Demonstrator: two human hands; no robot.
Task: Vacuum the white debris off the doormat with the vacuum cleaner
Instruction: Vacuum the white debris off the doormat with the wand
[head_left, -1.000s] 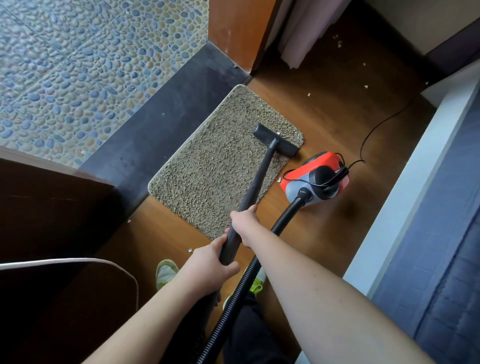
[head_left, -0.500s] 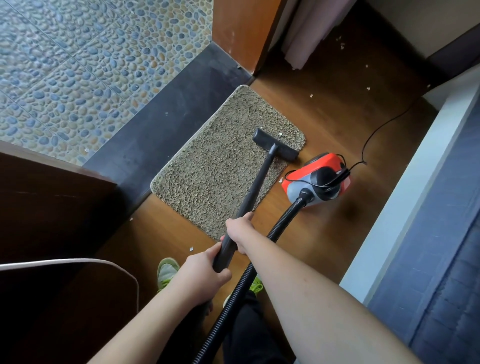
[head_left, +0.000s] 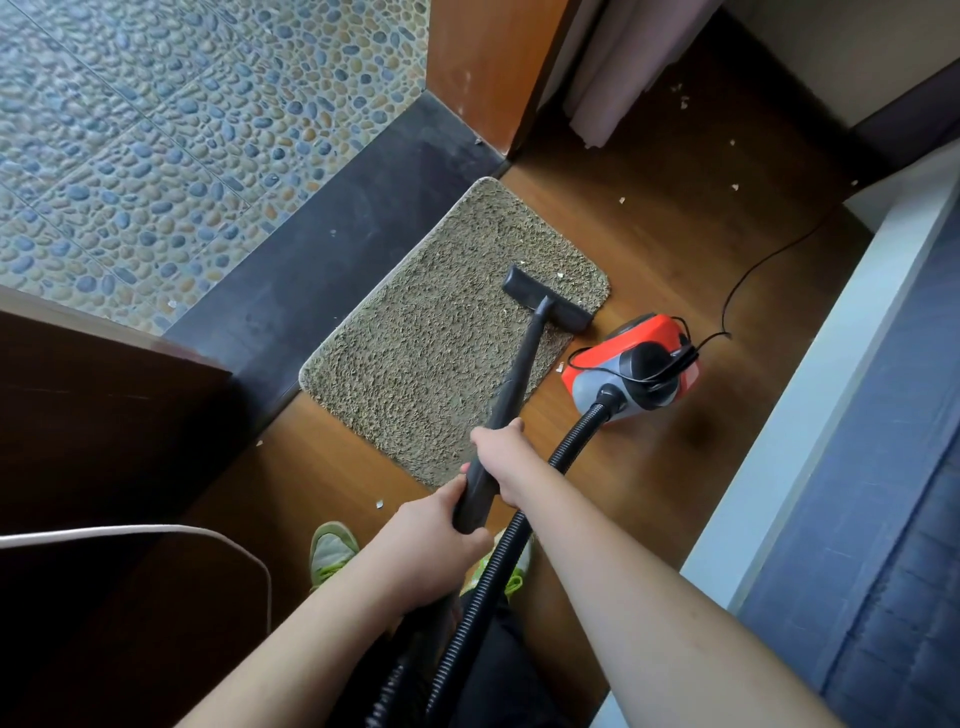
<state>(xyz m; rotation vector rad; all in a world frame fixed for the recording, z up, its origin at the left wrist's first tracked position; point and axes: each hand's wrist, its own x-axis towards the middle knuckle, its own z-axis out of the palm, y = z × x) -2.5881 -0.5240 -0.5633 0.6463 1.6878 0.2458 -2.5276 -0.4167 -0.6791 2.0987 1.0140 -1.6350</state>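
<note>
A shaggy beige doormat lies on the wooden floor beside a dark threshold. The vacuum's black floor nozzle rests on the mat's far right corner, with a white scrap just beyond it. A black wand runs back from the nozzle to me. My right hand grips the wand higher up, and my left hand grips its lower end. The ribbed black hose leads to the red and grey vacuum body, which stands on the floor right of the mat.
White scraps dot the wooden floor at the back near a curtain. A black power cord trails from the vacuum. A white ledge stands to the right, dark furniture to the left. My green shoes are below.
The nozzle has slid back toward me on the mat, uncovering a white scrap at the far corner. Both hands keep their grip on the wand and have drawn back with it.
</note>
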